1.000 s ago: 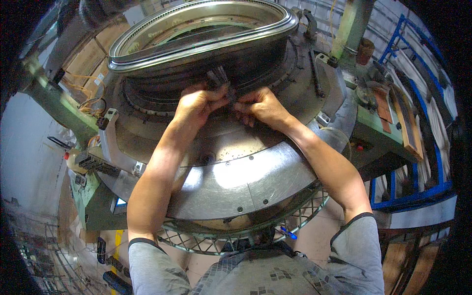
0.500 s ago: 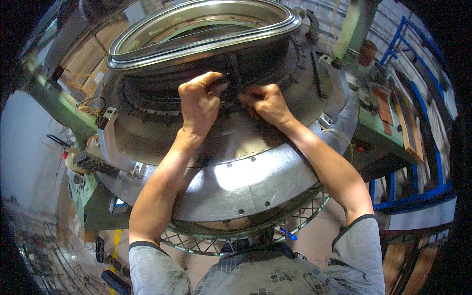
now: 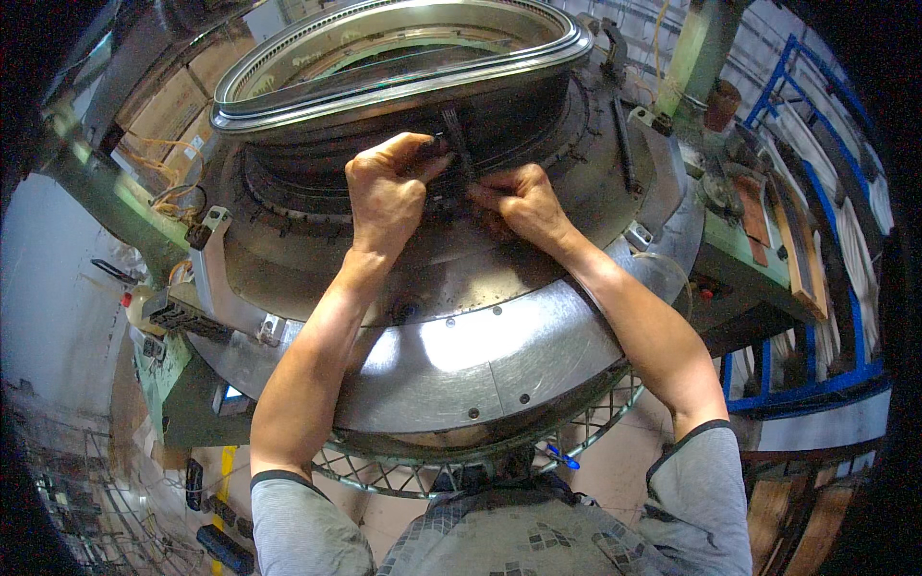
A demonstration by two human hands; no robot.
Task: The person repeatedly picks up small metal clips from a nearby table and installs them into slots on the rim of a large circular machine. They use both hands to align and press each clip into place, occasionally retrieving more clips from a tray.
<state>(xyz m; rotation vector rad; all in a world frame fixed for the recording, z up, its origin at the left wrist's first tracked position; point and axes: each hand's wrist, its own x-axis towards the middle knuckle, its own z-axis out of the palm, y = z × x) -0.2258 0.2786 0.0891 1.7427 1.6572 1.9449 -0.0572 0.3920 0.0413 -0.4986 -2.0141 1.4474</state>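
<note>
Both of my hands are raised over the near side of a large round metal machine, below its upper ring (image 3: 403, 99). My left hand (image 3: 389, 187) is closed in a pinch, with a small dark tip of something showing at its thumb and forefinger. My right hand (image 3: 526, 204) is closed beside it, its fingertips at the lower end of a narrow dark strip (image 3: 455, 134) of fine lines. That strip slants down from under the ring between my hands. Whether it is thread or thin metal I cannot make out, and my fingers hide what they grip.
A wide polished metal rim (image 3: 437, 374) curves in front of me. A black bar (image 3: 622, 144) lies on the machine's right side. Green posts (image 3: 699, 62) and a green table (image 3: 744, 252) flank it. A blue rack (image 3: 816, 173) with pale rolls stands at the right.
My left hand has shifted slightly left and up, and its fingers have opened a little. More of the dark strip shows between my hands. The right hand has stayed nearly still.
</note>
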